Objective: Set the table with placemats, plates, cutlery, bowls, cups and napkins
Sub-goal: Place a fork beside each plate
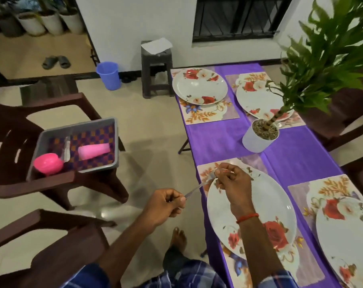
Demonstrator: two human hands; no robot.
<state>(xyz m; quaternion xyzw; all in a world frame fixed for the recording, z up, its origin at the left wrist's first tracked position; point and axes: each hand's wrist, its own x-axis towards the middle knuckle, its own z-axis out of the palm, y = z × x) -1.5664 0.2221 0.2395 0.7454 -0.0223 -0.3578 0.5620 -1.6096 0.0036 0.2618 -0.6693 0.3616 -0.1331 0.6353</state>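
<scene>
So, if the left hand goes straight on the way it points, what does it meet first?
Probably the right hand, pinching the fork over the near plate; depth is unclear.

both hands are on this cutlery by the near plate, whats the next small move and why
Probably lower the piece of cutlery onto the bare strip of placemat left of the plate. The left hand and right hand pinch its two ends just over that edge, and no other cutlery shows beside this plate.
</scene>
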